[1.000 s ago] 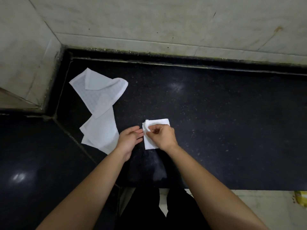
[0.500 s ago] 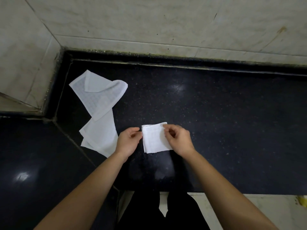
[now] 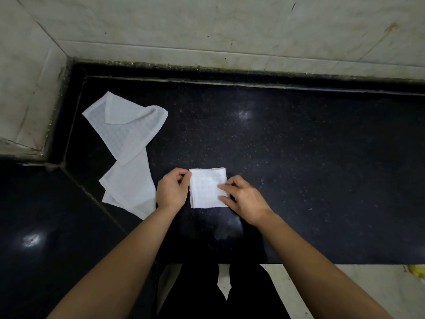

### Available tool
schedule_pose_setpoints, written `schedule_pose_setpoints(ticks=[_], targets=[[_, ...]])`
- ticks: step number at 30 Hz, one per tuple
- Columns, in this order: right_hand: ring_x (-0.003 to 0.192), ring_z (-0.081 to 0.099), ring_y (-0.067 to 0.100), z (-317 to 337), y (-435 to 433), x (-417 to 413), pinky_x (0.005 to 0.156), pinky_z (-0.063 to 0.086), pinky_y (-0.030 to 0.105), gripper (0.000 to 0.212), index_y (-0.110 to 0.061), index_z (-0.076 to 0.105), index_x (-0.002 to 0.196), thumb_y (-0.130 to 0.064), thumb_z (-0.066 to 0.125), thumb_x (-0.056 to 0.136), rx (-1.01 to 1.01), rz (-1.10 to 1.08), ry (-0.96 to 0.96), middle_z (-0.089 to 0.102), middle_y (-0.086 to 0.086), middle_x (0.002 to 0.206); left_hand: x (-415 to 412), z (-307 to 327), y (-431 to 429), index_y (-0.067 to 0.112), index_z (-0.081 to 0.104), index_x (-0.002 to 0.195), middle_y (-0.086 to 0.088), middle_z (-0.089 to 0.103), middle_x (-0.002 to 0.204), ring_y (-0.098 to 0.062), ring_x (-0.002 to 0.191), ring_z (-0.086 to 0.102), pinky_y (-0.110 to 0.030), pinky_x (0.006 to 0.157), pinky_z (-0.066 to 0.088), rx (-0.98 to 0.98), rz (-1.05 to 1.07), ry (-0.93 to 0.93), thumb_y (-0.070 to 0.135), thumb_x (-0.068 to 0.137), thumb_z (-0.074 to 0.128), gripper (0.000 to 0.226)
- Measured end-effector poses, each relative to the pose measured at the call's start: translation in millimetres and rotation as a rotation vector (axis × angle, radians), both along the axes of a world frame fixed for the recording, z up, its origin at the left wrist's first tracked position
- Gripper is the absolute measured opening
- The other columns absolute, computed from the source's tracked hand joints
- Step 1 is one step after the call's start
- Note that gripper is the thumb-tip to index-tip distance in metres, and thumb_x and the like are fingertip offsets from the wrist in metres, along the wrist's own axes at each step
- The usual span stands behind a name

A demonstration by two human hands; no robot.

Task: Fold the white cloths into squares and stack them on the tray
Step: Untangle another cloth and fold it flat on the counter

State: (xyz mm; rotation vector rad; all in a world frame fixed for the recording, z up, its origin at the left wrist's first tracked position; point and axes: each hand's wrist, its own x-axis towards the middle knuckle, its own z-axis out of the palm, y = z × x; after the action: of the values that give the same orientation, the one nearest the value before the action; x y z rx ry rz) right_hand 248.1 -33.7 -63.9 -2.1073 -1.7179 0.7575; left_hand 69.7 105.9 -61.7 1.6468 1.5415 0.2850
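Observation:
A small white cloth (image 3: 205,186), folded into a near square, lies flat on the black stone counter (image 3: 299,157) in front of me. My left hand (image 3: 173,188) pinches its upper left corner between thumb and fingers. My right hand (image 3: 241,199) rests on its right edge, fingertips pressing the cloth down. Two loose white cloths lie to the left: a checked one (image 3: 128,127) with a corner turned over, and a plainer one (image 3: 130,187) partly under it. No tray is in view.
Pale tiled walls (image 3: 207,26) close the counter at the back and on the left. A lower black surface (image 3: 46,226) lies to my left. The counter's front edge runs just below my forearms, with pale floor (image 3: 368,293) beyond.
My right hand laid the folded layer over to the right and flattened the cloth into a square. My left hand moved up to the cloth's top left corner. The loose cloths stayed put.

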Motion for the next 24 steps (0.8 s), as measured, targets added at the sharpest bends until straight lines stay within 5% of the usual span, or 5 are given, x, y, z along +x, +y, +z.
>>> schedule_pose_setpoints(ticks=[4, 7, 11, 18, 24], targets=[[0.102, 0.058, 0.019, 5.4, 1.3, 6.4, 0.081, 0.058, 0.044, 0.047, -0.02, 0.059, 0.136, -0.047, 0.058, 0.098, 0.066, 0.063, -0.106, 0.05, 0.0, 0.127, -13.4, 10.3, -8.1, 0.021, 0.058, 0.134, -0.001, 0.054, 0.134, -0.019, 0.111, 0.059, -0.038, 0.09, 0.054, 0.323, -0.393, 0.109, 0.042, 0.097, 0.058, 0.042], [0.13, 0.045, 0.029, 8.9, 1.8, 13.3, 0.105, 0.047, 0.049, 0.067, -0.024, 0.038, 0.153, -0.061, 0.049, 0.097, 0.032, 0.192, -0.231, 0.032, 0.009, 0.157, -23.1, 15.5, -6.7, 0.02, 0.031, 0.155, -0.005, 0.014, 0.166, -0.024, 0.151, 0.017, -0.047, 0.115, 0.03, 0.407, -0.915, 0.287, 0.052, 0.099, 0.048, 0.067], [0.154, -0.001, 0.035, 7.2, 11.8, 18.1, 0.123, 0.016, 0.053, 0.097, -0.02, -0.002, 0.161, -0.074, 0.038, 0.092, -0.236, 0.389, -0.411, -0.016, 0.014, 0.167, -29.4, 10.9, 7.2, 0.015, -0.011, 0.157, 0.001, -0.026, 0.162, -0.016, 0.151, -0.021, -0.046, 0.125, 0.005, 0.273, -1.152, 0.572, 0.067, 0.096, 0.026, 0.088], [0.153, -0.017, 0.033, 6.5, 15.8, 16.3, 0.126, 0.001, 0.05, 0.103, -0.021, -0.012, 0.159, -0.075, 0.041, 0.09, -0.34, 0.368, -0.38, -0.022, 0.013, 0.165, -38.4, -0.9, 24.0, 0.017, -0.024, 0.152, 0.002, -0.035, 0.158, -0.014, 0.148, -0.025, -0.043, 0.122, 0.0, 0.317, -1.259, 0.579, 0.086, 0.068, -0.019, 0.108], [0.124, 0.052, 0.021, 28.9, 22.6, -5.2, 0.101, 0.045, 0.034, 0.062, -0.025, 0.045, 0.141, -0.055, 0.064, 0.09, -0.24, -0.355, 0.135, 0.056, 0.0, 0.133, -36.9, -1.3, 20.8, 0.017, -0.022, 0.152, 0.002, -0.033, 0.159, -0.013, 0.148, -0.025, -0.044, 0.122, 0.0, 0.312, -1.236, 0.577, 0.079, 0.076, -0.005, 0.099]])
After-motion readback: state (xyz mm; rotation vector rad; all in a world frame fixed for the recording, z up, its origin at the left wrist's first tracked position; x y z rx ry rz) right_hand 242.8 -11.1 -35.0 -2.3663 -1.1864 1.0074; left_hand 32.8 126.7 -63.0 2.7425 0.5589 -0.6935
